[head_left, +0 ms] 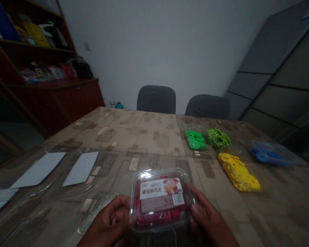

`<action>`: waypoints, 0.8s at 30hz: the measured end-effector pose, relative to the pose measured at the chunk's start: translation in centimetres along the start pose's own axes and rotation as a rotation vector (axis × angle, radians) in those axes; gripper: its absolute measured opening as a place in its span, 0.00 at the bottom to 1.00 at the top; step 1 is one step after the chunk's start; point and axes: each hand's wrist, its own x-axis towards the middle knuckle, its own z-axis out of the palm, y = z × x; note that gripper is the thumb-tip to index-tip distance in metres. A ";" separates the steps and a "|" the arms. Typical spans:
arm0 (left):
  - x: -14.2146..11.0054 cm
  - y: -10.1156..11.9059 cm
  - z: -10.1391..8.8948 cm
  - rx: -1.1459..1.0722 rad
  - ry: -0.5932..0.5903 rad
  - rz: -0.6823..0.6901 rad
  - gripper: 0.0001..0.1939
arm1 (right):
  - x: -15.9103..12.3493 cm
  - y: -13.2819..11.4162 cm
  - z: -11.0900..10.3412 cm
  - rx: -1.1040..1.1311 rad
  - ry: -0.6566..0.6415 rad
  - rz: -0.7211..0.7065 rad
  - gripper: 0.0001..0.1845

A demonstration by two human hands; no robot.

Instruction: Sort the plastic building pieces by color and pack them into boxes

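A clear plastic box (161,223) with a labelled lid is held at the near edge of the table, tilted towards me. Pinkish-red pieces show through its walls. On the lid, a white label (150,193) carries printed characters and a cartoon figure. My left hand (115,218) grips the box's left side, thumb at the front corner. Around the right side, my right hand (206,214) is closed, with its thumb on the front and its fingers along the edge. The undersides of both hands are partly out of sight.
Green pieces (195,140), lime-green pieces (218,138) and yellow pieces (239,171) lie at the right. Blue pieces (265,153) sit in a clear container behind them. White cards (81,168) in clear trays are at the left. Two grey chairs (156,99) stand beyond the table.
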 end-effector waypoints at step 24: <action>0.9 0.0 0.6 0.068 0.022 0.031 0.22 | 3.0 -6.6 -7.5 0.370 0.422 0.031 0.22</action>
